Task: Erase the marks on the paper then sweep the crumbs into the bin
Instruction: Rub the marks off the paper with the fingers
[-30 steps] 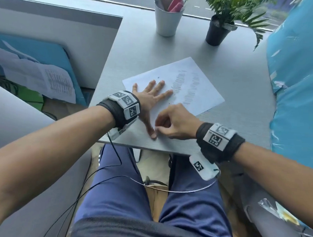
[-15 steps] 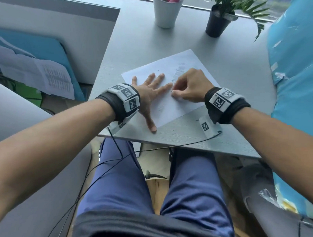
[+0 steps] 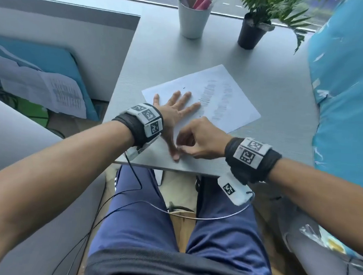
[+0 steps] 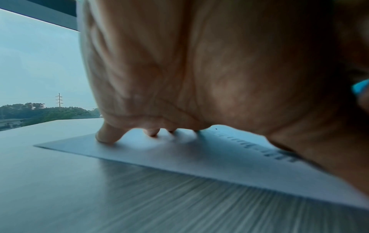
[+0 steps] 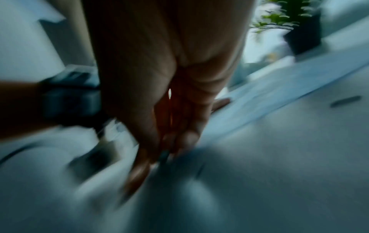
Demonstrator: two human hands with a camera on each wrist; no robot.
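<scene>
A white paper (image 3: pixel 230 93) with rows of grey pencil marks (image 3: pixel 207 94) lies askew on the grey table (image 3: pixel 272 79). My left hand (image 3: pixel 177 116) lies flat on its left part, fingers spread and pressing it down; the left wrist view shows that palm (image 4: pixel 199 71) over the paper (image 4: pixel 179 157). My right hand (image 3: pixel 181 151) is curled, its fingertips pinched together on the sheet's near corner, right beside my left thumb. In the blurred right wrist view a small dark eraser (image 5: pixel 164 155) shows between those fingertips (image 5: pixel 139 170).
A white cup of pens (image 3: pixel 193 19) and a potted plant (image 3: pixel 251 34) stand at the table's far side. Blue plastic-covered bulk (image 3: pixel 345 82) borders the right. The table's near edge (image 3: pixel 175 168) is just below my hands. Loose papers (image 3: pixel 43 89) lie lower left.
My right hand went up the sheet to the pencil marks half a second ago and has come back down to the near corner by my left thumb. The left hand stays put.
</scene>
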